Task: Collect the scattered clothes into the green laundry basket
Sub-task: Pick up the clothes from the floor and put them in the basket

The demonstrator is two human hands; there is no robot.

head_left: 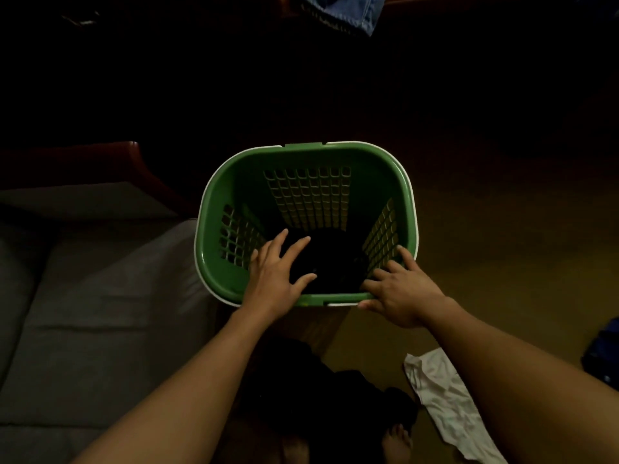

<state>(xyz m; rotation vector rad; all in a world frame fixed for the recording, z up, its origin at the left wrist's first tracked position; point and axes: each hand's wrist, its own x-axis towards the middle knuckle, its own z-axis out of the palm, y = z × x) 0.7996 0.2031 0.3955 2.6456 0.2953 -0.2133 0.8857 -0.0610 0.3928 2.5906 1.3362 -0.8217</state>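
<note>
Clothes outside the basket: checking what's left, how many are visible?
2 clearly: a white cloth on the floor lower right, a denim piece at the top edge. A dark heap by the feet and a blue thing far right may be more.

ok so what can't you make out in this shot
All head view.
Dark clothing in the green plastic laundry basket: too dim to tell what or how many pieces; the left hand covers part.
Blue denim garment: cut off by the top edge.
Blue object at the right edge: cut off, dim.
Floor beyond the basket: lost in shadow.
</note>
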